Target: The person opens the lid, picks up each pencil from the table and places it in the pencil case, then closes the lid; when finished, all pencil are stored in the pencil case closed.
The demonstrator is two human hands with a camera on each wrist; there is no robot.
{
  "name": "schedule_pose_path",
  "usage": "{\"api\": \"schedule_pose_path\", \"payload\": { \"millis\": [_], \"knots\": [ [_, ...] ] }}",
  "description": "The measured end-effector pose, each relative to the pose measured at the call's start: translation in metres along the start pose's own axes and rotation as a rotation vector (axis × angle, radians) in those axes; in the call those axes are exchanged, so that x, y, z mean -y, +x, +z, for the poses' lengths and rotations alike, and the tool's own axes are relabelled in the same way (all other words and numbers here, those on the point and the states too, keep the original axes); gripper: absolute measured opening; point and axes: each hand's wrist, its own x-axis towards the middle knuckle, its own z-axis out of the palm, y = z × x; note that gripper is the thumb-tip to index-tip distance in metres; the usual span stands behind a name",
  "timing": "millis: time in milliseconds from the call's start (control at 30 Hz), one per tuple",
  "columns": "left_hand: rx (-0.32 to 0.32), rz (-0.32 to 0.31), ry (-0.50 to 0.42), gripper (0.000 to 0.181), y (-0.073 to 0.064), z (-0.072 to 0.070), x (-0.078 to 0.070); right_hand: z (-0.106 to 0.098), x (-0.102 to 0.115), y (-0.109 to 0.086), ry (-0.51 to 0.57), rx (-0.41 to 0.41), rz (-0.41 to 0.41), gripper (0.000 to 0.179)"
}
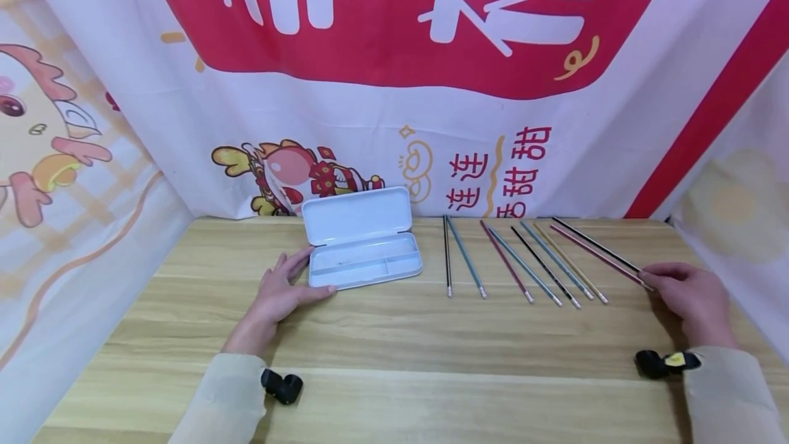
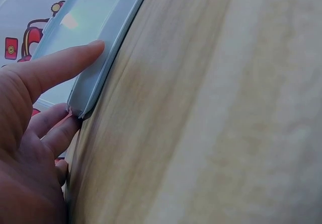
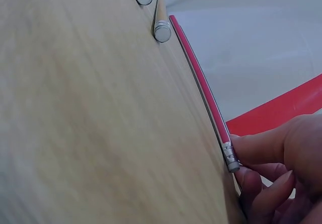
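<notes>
A light-blue tin pencil case (image 1: 364, 273) stands with its lid up toward the back of the table. My left hand (image 1: 280, 297) rests around its left front corner, thumb stretched along the front edge and fingers at the left end. In the left wrist view the fingertips (image 2: 60, 133) touch the case's corner. At the right, my right hand (image 1: 693, 297) pinches the end of a black pencil (image 1: 594, 245); that end is hidden by the fingers. A pink pencil (image 3: 206, 90) lies alongside it, its eraser end close to the thumb.
Several more pencils lie between the case and my right hand, among them a black one (image 1: 447, 255), a blue one (image 1: 466, 257), a dark red one (image 1: 507, 262) and a gold one (image 1: 571, 264). A printed cloth (image 1: 394, 108) hangs behind the wooden table (image 1: 456, 341).
</notes>
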Motion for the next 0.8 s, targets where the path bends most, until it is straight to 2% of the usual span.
{"api": "schedule_pose_path", "payload": {
  "millis": [167, 333, 567, 800],
  "knots": [
    [-0.001, 0.001, 0.004, 0.112, -0.0013, 0.0003, -0.0005, -0.0001, -0.0014, 0.0010, -0.032, 0.002, -0.024, 0.050],
    [-0.006, 0.000, 0.003, 0.112, -0.0035, 0.0007, -0.0029, -0.0001, -0.0025, 0.0018, 0.031, 0.002, 0.045, 0.050],
    [-0.005, -0.006, 0.003, 0.113, -0.0034, 0.0011, -0.0041, -0.0027, -0.0041, 0.0016, 0.173, 0.039, 0.150, 0.030],
    [-0.009, -0.003, 0.007, 0.111, -0.0021, 0.0011, -0.0011, -0.0038, -0.0023, -0.0013, 0.241, 0.051, 0.179, 0.014]
  ]
}}
